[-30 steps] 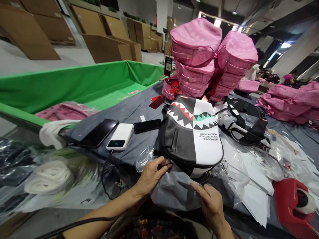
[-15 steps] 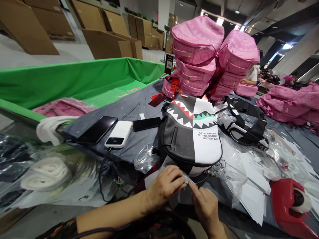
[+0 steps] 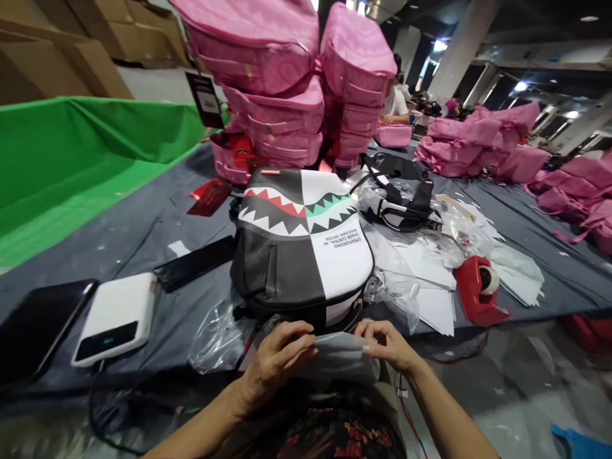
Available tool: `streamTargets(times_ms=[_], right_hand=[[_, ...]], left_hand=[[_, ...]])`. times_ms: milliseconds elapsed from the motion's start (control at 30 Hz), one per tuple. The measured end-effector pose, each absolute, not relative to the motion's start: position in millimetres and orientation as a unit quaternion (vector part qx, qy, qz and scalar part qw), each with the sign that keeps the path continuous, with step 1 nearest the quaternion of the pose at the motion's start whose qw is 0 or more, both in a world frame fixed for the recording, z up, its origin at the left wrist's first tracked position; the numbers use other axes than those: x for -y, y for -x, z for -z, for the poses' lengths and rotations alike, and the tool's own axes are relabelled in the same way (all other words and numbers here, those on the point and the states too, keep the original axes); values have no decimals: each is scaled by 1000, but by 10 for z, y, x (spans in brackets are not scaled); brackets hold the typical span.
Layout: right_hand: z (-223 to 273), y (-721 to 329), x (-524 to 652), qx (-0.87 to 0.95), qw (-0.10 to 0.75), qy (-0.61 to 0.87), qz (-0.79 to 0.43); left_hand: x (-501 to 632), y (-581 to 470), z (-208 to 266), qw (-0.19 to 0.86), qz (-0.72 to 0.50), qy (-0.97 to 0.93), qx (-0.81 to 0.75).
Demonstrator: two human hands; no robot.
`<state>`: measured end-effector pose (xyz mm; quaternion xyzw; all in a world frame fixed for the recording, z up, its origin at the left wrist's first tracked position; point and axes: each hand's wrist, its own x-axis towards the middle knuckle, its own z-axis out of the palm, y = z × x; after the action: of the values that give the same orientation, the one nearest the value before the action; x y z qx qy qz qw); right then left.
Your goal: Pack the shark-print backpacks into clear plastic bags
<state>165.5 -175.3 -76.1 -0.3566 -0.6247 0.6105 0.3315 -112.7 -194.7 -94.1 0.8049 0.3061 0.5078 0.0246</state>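
Between my two hands stretches a translucent whitish plastic sheet or bag (image 3: pixel 340 358), just in front of the table's near edge. My left hand (image 3: pixel 282 350) pinches its left side, and my right hand (image 3: pixel 386 344) pinches its right side. Right behind them a black-and-white backpack (image 3: pixel 306 255) lies on the table, its front panel up, with a zigzag shark-mouth print in red and green. Crumpled clear plastic (image 3: pixel 220 338) lies at the backpack's left. The lower part of the sheet is hard to make out against my lap.
Pink backpacks (image 3: pixel 277 115) are stacked behind. To the left lie a white power bank (image 3: pixel 117 315), a black phone (image 3: pixel 196 262) and a dark tablet-like device (image 3: pixel 43 325). White papers (image 3: pixel 430 306) and a red tape dispenser (image 3: pixel 473 293) are at right. A person (image 3: pixel 396 105) stands farther back.
My view has swung to the right. My hands, close together before, are now apart with the plastic spread between them. The backpack stays on the table.
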Motion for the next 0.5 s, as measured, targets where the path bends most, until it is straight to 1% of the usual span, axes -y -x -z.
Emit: streamTargets(times_ms=[33,100,200,333,400,500], right_hand=[[788,-1685,1730,614,342,359,-614],[823,-1733,1681,623,346,391,-582],[797,-1742,1578,682,352,443,-463],[683,-1653,1392,772,414,397,-273],[653,-1601,1300,803,419,362,-221],[686,-1527,1184,815,425,349,-182]], left_hand=[[1950,1129,941,20,-511,-805,-301],[1962,1131,953,14,-519,-801,-297],[1988,1136,998,9,-521,-799,-300],[2008,1141,1031,1,-487,-818,-306],[2008,1137,1007,-3,-465,-830,-308],[2002,1118,934,-26,-439,-842,-312]])
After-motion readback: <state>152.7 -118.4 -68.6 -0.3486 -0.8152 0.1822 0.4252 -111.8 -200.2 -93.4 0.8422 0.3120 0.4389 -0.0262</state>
